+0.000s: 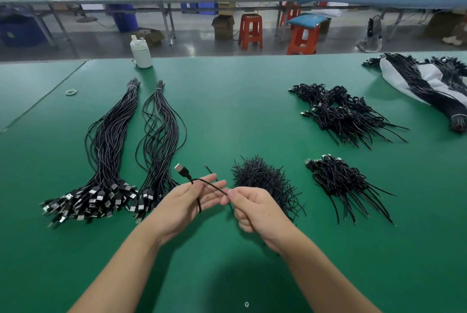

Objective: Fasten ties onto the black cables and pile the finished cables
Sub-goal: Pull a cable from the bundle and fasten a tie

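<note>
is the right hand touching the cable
Touching. The head view shows the right hand pinching the black cable between thumb and forefinger, while the cable loops over the open left hand.

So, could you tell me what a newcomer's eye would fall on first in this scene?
Probably the two hands at the centre: the left hand lies open under a black USB cable while the right hand pinches it. Next come the two long cable bundles on the left of the green table, then the heap of black ties just beyond the right hand.
</note>
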Available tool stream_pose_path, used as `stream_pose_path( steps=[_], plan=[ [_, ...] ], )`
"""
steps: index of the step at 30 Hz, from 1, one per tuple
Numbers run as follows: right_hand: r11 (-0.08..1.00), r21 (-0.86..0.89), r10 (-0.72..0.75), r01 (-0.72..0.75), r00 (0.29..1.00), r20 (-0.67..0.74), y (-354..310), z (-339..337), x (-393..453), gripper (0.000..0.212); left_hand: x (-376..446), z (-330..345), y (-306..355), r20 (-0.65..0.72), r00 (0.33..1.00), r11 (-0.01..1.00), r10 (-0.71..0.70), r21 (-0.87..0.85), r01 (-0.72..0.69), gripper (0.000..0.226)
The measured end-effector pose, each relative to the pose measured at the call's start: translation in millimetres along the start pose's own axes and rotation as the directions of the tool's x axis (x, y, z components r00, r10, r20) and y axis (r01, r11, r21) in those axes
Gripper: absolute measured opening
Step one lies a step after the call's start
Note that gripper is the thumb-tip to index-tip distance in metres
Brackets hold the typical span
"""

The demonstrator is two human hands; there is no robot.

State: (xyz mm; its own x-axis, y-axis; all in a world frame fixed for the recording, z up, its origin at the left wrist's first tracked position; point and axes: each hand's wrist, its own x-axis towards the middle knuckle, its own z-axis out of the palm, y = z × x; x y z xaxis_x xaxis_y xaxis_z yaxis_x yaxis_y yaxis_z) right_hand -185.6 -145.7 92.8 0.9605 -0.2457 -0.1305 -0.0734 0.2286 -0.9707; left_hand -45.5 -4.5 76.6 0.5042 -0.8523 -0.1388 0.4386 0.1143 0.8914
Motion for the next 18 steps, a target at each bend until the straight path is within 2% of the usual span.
stream_pose_path(
  steps=[5, 7, 10, 12, 13, 15, 16, 17, 18],
  plan=[
    [0.996, 0.091, 0.010, -0.010, 1.000, 0.002, 7, 2, 1, 0.035, 2, -4, 4, 0.074, 0.996, 0.993, 0.040, -0.110, -0.032, 0.055],
    [0.996, 0.084, 0.034, -0.035, 0.999, 0.009, 12, 5, 1, 0.035, 4, 6, 11, -0.003, 0.998, 0.980, 0.070, -0.189, -0.069, 0.054],
    [0.996, 0.014, 0.093, -0.093, 0.995, 0.041, 22, 13, 0, 0.037, 10, 19, 23, -0.175, 0.973, 0.922, 0.150, -0.331, -0.201, 0.052],
    [0.991, 0.015, 0.134, -0.134, 0.991, 0.025, 27, 15, 1, 0.040, 7, 23, 35, -0.180, 0.971, 0.869, 0.156, -0.442, -0.222, 0.049],
    [0.989, 0.039, 0.144, -0.145, 0.989, 0.007, 27, 14, 2, 0.042, 2, 23, 42, -0.125, 0.981, 0.876, 0.148, -0.444, -0.189, 0.046],
    [0.980, 0.140, 0.146, -0.141, 0.989, -0.019, 25, 7, 5, 0.044, -9, 21, 51, 0.076, 0.992, 0.945, 0.103, -0.318, -0.073, 0.040],
    [0.972, 0.195, 0.140, -0.133, 0.990, -0.022, 22, 3, 7, 0.044, -13, 19, 53, 0.191, 0.980, 0.982, 0.049, -0.188, -0.013, 0.038],
    [0.965, 0.231, 0.134, -0.127, 0.991, -0.016, 19, -1, 8, 0.043, -17, 18, 54, 0.302, 0.952, 0.999, -0.041, -0.004, 0.044, 0.039],
    [0.962, 0.242, 0.129, -0.125, 0.992, 0.000, 16, -3, 10, 0.042, -19, 17, 53, 0.384, 0.910, 0.973, -0.158, 0.219, 0.077, 0.043]
  ],
)
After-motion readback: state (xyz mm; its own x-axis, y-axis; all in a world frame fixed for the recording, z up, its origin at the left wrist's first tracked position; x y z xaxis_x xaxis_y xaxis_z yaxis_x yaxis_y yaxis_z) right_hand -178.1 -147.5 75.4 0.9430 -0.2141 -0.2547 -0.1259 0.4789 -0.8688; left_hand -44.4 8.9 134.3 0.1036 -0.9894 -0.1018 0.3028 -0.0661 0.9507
